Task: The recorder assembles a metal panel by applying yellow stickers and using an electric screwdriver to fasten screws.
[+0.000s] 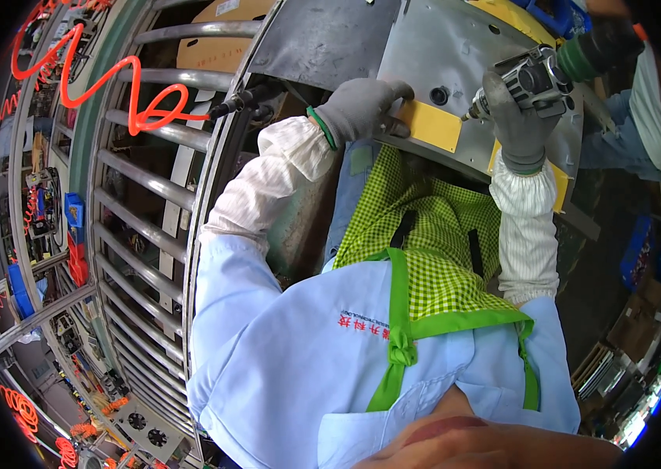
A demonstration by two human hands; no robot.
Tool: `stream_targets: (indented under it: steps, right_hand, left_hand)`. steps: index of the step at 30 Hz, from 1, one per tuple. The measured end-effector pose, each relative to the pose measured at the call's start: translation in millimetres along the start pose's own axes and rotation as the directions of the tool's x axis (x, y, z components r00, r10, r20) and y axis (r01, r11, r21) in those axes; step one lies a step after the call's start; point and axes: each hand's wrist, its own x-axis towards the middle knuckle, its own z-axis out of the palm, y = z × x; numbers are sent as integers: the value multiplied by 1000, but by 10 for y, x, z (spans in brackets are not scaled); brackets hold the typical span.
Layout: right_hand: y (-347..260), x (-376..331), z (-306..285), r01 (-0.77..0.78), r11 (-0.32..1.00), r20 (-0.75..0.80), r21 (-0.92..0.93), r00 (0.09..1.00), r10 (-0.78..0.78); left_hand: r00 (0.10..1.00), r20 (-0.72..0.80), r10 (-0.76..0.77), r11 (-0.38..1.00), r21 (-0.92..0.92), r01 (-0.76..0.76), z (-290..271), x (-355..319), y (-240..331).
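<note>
My left hand (358,108), in a grey glove, closes its fingers on the left end of a small yellow plate (434,127). The plate lies along the near edge of a grey sheet-metal panel (424,55) with small holes. In my right hand (517,133), also gloved, is an air rivet gun (538,76) with a silver body and a black-and-green cylinder. Its nose meets the plate's right end or sits just above it; I cannot tell which. Another yellow piece (559,187) shows by my right wrist, partly hidden.
Metal rollers of a conveyor (150,148) run along the left. A coiled orange air hose (139,102) ends in a black fitting (244,102) near my left wrist. A dark flat sheet (323,39) adjoins the panel. Another person (632,133) stands at the right.
</note>
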Motion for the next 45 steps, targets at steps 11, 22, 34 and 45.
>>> stream_targets:
  steps: [11,22,34,45]
  right_hand:
    - [66,11,-2,-81,996,-49,36,995,83]
    - [-134,298,-187,109,994,2,-15,994,-109]
    - [-146,503,169,-179,725,228,665,973,30]
    - [-208,558,343,-210,395,133,894,968,214]
  left_hand:
    - [999,35,-33,998,63,31,-83,10,80]
    - [924,-305,-231,787,-617,-7,-42,58,-280]
    - [922,-174,-345,-203,-946,-254,151,-109,-3]
    - [945,52,-324,-431,-897,-98,96,18,250]
